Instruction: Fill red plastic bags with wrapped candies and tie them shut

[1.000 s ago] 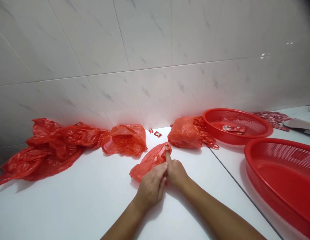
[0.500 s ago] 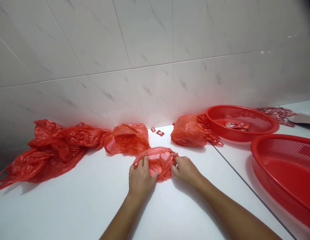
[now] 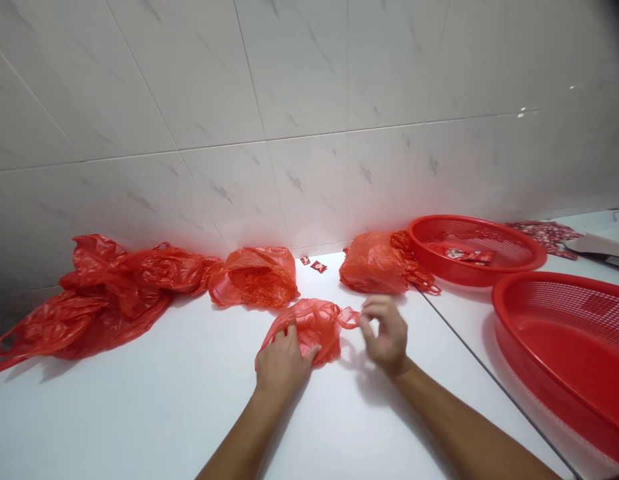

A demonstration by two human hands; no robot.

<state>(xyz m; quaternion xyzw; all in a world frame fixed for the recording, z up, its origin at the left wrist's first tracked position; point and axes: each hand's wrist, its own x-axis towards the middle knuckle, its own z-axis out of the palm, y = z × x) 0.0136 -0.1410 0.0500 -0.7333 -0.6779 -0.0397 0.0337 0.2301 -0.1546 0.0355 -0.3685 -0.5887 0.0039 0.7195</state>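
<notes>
A crumpled red plastic bag (image 3: 309, 327) lies flat on the white counter (image 3: 139, 427) in front of me. My left hand (image 3: 284, 363) presses on its left part, fingers over the thin film. My right hand (image 3: 386, 333) is raised at the right of the bag, with its fingertips pinching the end of a stretched bag handle (image 3: 350, 319). Just beyond lie two small red-wrapped sweets (image 3: 312, 265) by the wall.
Bunched red bags (image 3: 109, 297) (image 3: 254, 280) (image 3: 372, 265) line the tiled wall. Two red mesh baskets (image 3: 532, 250) (image 3: 539, 283) stand at right, the far one holding wrapped sweets (image 3: 469, 254). A patterned red wrapper strip (image 3: 546, 235) lies behind them.
My right hand has moved rightward off the bag and drawn its handle out. My left hand has stayed on the bag, which now lies more spread than a second ago.
</notes>
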